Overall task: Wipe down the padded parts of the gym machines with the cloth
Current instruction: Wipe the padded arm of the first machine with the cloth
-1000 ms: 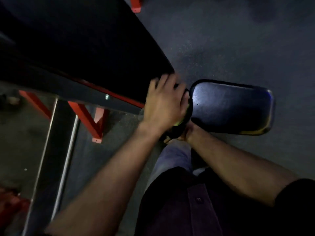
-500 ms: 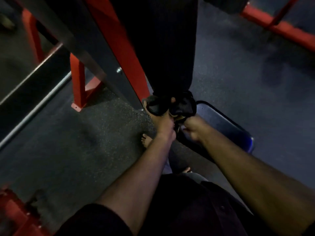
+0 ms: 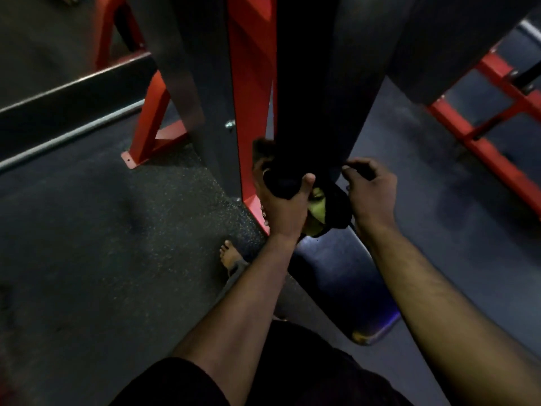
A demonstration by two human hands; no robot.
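A red steel frame [image 3: 251, 83] stands on dark speckled floor [image 3: 102, 244] beside a grey rail [image 3: 73, 133].

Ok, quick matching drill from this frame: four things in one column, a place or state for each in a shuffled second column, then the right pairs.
Things:
1. left hand
2. right hand
3. seat pad
4. bare foot

Places or states:
A. on the speckled floor, left of the left forearm
B. grips the dark cloth at the back pad's lower end
C. below the hands, glossy with a bluish sheen
D. fingers loosely curled beside the back pad's lower right edge

Pairs: 1-B, 2-D, 3-C, 4-A
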